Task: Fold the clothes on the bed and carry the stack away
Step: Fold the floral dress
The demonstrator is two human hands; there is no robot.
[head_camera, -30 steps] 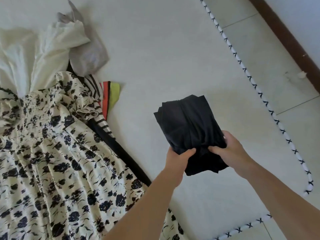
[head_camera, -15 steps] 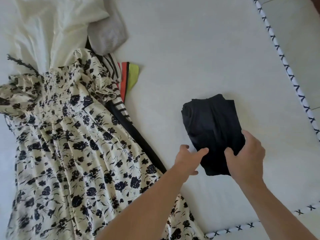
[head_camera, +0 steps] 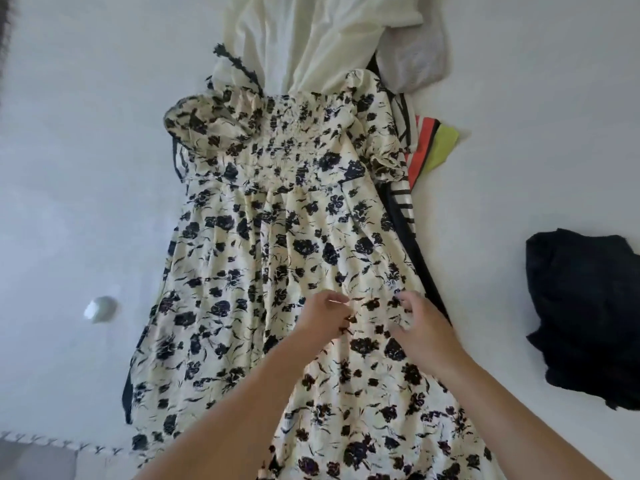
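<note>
Both hands meet over the skirt of the floral dress [head_camera: 277, 244], which lies spread on the bed [head_camera: 86, 202] from 12 to 6 o'clock: the left hand [head_camera: 327, 315] and right hand [head_camera: 420, 327] each have a narrow grip pinching its fabric. At 3 o'clock sits the folded black garment [head_camera: 585, 313], so folding the dress looks just begun. Next, I judge, comes lifting the pinched cloth and doubling it over evenly.

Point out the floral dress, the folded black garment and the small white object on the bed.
floral dress [head_camera: 277, 258], head view, middle of the skirt
folded black garment [head_camera: 585, 306], head view, centre of its top
small white object [head_camera: 100, 309], head view, its middle
</note>
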